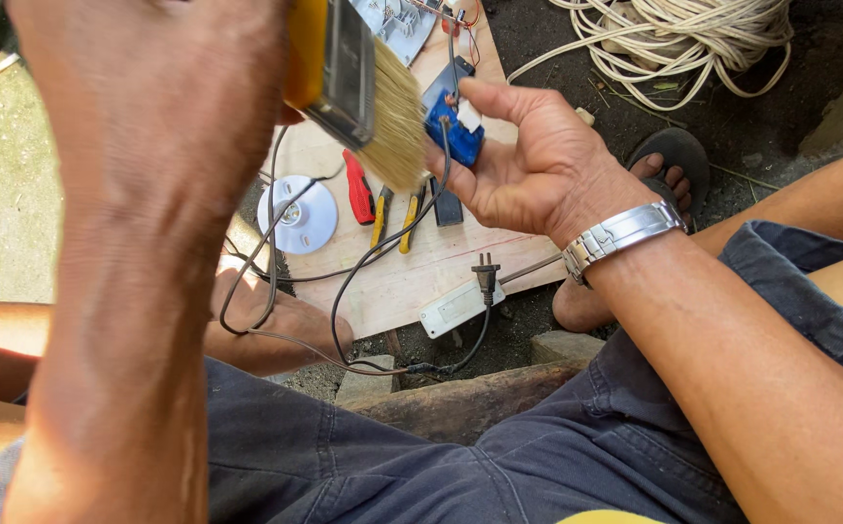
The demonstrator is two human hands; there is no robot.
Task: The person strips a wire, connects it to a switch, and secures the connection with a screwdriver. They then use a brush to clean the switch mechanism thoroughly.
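Left hand (149, 107) fills the upper left of the frame, wrapped around a yellow-handled paintbrush (353, 82), bristles just beside the small blue part (455, 131) that the right hand (528, 160) pinches at upper centre. Pretty cluttered below: plywood board (421, 267) with a white lamp holder (297, 215), red cutter (359, 187), yellow-handled pliers (394, 218), black cord and plug (485, 277). Coiled white cable (693, 39) sits at the top right. Bare ground at far left is the only free room.

brush handle (307, 49): cut off at top edge | left hand (149, 107): blurred | rope coil (683, 34): cropped
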